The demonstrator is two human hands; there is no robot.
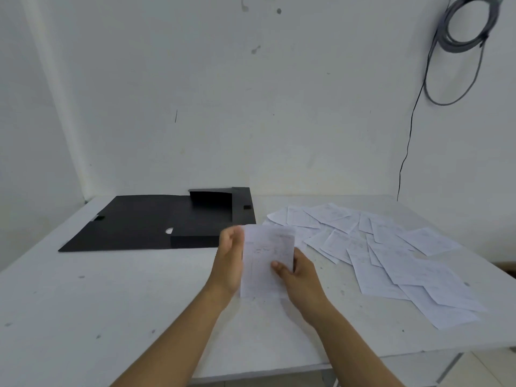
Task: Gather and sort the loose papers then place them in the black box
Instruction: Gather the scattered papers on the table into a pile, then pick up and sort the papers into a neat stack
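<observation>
Two bare forearms reach over the near table (111, 289) edge, meeting at a sheet (265, 261) held upright above the tabletop. Right hand (300, 277) grips the sheet's right edge, thumb pressed on the printed face and fingers (293, 256) curled behind it. Left hand (230, 258) lies against the sheet's left edge, slightly blurred; whether its fingers grip or merely steady the paper cannot be told. Just behind the hands lies the black box (173, 223), opened flat, its shallow tray on the right side. Loose papers (391, 252) sprawl overlapping across the table's right half. On the wall hangs a coiled cable (469, 23).
</observation>
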